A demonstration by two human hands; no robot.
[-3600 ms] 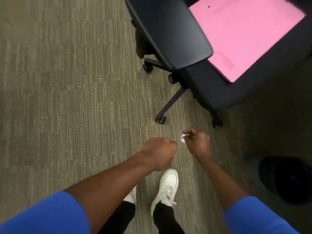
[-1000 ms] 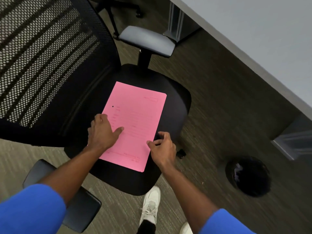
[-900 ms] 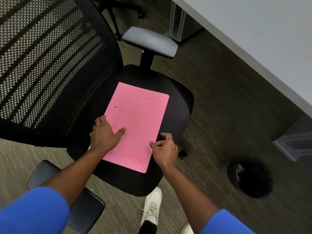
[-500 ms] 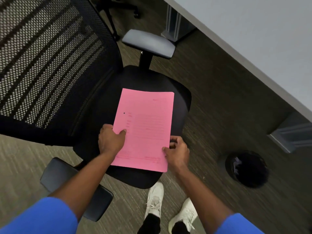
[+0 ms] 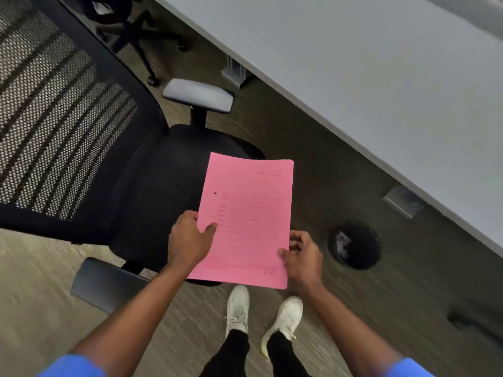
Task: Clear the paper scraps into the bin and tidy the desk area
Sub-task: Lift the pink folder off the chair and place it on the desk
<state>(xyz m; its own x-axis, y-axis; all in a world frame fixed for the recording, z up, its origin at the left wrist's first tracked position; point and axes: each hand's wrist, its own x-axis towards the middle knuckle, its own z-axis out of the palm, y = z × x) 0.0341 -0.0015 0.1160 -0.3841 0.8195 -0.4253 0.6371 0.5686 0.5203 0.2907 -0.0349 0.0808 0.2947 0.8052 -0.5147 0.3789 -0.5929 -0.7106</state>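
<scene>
A pink printed sheet [image 5: 249, 213] is held up above the front edge of the black office chair seat [image 5: 163, 191]. My left hand [image 5: 187, 240] grips its left edge, thumb on top. My right hand [image 5: 302, 254] pinches its lower right corner. A round black bin [image 5: 353, 247] stands on the carpet to the right of my right hand, with crumpled white paper scraps [image 5: 341, 242] inside it.
The chair's mesh back [image 5: 54, 118] fills the left side, with armrests [image 5: 198, 95] at the top and bottom left. A grey desk [image 5: 381, 77] runs diagonally across the upper right on metal legs [image 5: 402, 201]. My white shoes [image 5: 261, 314] stand on the carpet below the sheet.
A second ago the pink sheet lay flat on the chair seat under both hands. It has since been lifted off and drawn toward me and to the right.
</scene>
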